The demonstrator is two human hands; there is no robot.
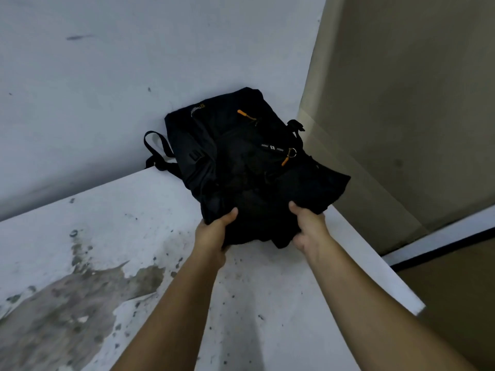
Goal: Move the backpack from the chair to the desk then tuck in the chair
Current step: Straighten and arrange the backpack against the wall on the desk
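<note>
A black backpack (pixel 241 162) lies on a stained white tabletop (pixel 112 236), just beyond both hands, against the wall. The left hand (pixel 214 234) and right hand (pixel 308 226) are each closed on its near edge.

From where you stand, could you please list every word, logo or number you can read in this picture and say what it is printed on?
None of it reads clearly.
Small pale print with an orange mark near the top corner of the black backpack: too blurred to read.
White striped mark with a small square symbol on the backpack's front: a logo, no legible letters.
The desk and wall carry only stains, no text.
</note>
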